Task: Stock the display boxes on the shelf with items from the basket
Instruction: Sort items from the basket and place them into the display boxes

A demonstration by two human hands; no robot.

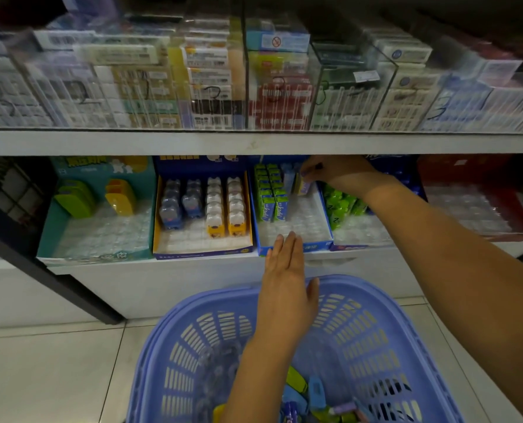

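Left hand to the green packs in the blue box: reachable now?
Likely yes. The left hand lies open at the blue box front rim, bare tray ahead of the green packs; the right hand pinches a purple item beside them.

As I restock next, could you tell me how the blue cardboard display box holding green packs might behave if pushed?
The blue cardboard display box looks light, its clear tray mostly empty, so it would probably slide on the smooth white shelf. Its low, wide shape suggests it will not tip. The upright green packs inside might topple if jolted.
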